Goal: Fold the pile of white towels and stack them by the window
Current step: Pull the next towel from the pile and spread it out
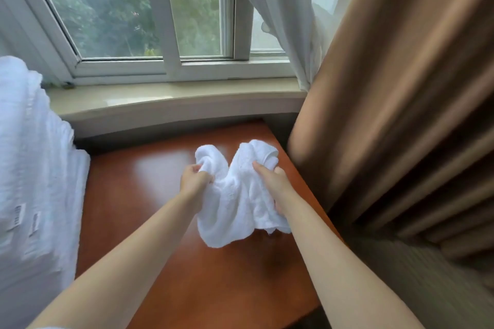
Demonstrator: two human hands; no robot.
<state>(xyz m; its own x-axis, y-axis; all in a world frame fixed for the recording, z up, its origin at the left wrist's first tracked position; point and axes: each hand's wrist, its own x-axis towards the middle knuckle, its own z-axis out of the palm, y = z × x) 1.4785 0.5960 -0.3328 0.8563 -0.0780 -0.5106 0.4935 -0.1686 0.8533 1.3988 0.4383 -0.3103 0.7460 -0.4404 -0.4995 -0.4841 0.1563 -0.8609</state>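
I see the window (128, 8) across the upper frame, the towel pile (32, 168) at left. On the table (160, 262), centre frame, a crumpled towel (238, 195) is bunched between my hands: left hand (193, 179) clenched on its left fold, right hand (272, 181) gripping its right.

The white towels (34, 168) at the left run off the frame's edge — their small labels too blurred to read. The towel (235, 195) hides the right hand's (272, 184) fingers, and the brown curtain (401, 115) covers the tabletop's (160, 222) right edge.
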